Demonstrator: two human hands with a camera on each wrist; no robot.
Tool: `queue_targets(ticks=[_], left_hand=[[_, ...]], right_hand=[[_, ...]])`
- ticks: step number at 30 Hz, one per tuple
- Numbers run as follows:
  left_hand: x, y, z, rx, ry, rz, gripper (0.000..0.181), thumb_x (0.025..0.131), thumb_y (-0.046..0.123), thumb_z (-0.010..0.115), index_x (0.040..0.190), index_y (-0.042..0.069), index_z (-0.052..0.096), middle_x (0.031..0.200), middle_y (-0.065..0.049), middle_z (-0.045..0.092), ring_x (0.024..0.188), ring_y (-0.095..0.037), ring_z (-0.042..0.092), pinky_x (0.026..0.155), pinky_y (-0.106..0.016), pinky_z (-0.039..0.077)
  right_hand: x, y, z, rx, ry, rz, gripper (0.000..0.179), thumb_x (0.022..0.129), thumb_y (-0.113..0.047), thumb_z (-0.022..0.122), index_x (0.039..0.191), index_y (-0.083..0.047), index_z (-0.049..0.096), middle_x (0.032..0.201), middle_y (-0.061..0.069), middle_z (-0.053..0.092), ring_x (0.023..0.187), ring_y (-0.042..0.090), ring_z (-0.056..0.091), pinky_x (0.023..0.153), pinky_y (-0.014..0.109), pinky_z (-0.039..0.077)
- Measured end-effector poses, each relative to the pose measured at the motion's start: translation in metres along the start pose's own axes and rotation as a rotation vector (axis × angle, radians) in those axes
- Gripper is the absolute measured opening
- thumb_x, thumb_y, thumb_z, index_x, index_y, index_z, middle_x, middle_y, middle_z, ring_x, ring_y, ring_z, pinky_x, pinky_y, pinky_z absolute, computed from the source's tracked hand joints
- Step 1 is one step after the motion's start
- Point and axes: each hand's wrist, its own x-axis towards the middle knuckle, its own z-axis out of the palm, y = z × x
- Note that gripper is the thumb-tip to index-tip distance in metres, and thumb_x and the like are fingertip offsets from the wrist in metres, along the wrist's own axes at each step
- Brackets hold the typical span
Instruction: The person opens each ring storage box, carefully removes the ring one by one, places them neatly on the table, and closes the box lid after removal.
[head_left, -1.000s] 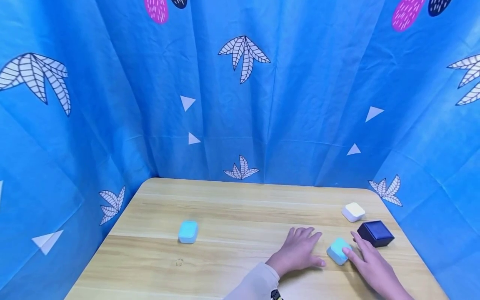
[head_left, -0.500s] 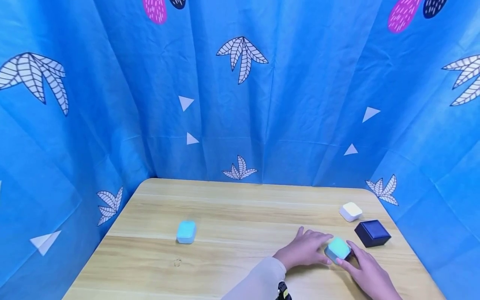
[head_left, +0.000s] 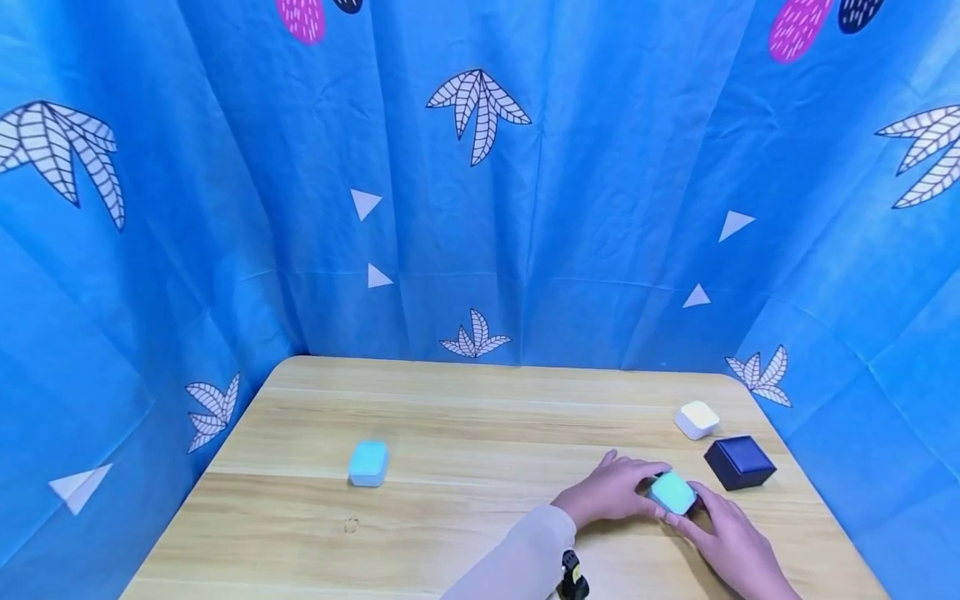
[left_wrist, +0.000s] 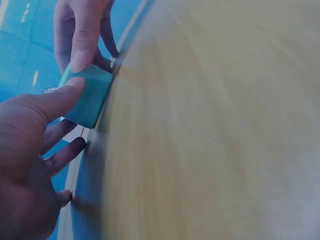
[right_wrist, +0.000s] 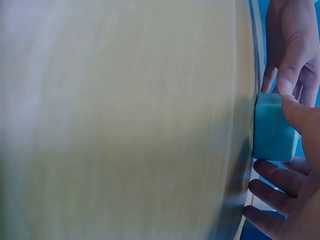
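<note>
- Over the last second, the left hand [head_left: 615, 492] comes in from the left to join the right hand [head_left: 731, 537] at the turquoise box [head_left: 673, 493], which now sits between them.
- Left hand: thumb and forefinger narrow on the box, gripping it from its left side; the other fingers stand away from it.
- Right hand: also gripping, thumb on the near side and forefinger round toward the right side, its remaining fingers spread loosely.
- From the left hand the box lies directly to the right; from the right hand, to the left and slightly farther off. Both touch it, so neither is nearer.
- Its top looks nearly square, giving no clear long axis; the two thumb tips all but meet along the near edge. Any move seems to depend on these opposed grips.
- I cannot tell whether it rests on the table [head_left: 487, 433] or is just lifted.
- Beyond the right hand sits a navy box [head_left: 740, 463], near but apart, with a white box [head_left: 697, 420] farther back.
</note>
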Motion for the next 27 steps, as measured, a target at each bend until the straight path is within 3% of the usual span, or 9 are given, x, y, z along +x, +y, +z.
queue_targets(ticks=[5,13,27], left_hand=[[0.001,-0.002,-0.002,-0.031,0.012,0.006,0.066,0.082,0.056,0.063,0.142,0.042,0.039,0.137,0.026,0.045,0.126,0.003,0.042,0.116,-0.041,0.021],[-0.002,-0.005,-0.007,-0.022,0.024,0.036,0.064,0.081,0.055,0.064,0.14,0.039,0.043,0.134,0.025,0.048,0.119,0.007,0.046,0.106,-0.021,0.03],[-0.006,-0.006,-0.012,-0.043,0.008,-0.026,0.059,0.078,0.053,0.069,0.132,0.044,0.048,0.13,0.027,0.05,0.112,0.004,0.049,0.095,-0.018,0.04]], right_hand=[[0.001,-0.001,0.003,-0.011,0.012,-0.001,0.096,0.081,-0.074,0.049,0.139,0.002,0.041,0.133,0.029,0.048,0.118,0.046,0.047,0.081,0.063,0.046],[0.002,-0.004,0.007,-0.02,0.032,-0.03,0.096,0.081,-0.075,0.048,0.139,0.001,0.042,0.134,0.028,0.048,0.12,0.047,0.045,0.083,0.066,0.044],[0.004,-0.009,0.012,-0.012,0.085,-0.115,0.088,0.083,-0.07,0.052,0.137,-0.001,0.046,0.13,0.024,0.053,0.119,0.043,0.049,0.086,0.064,0.044]])
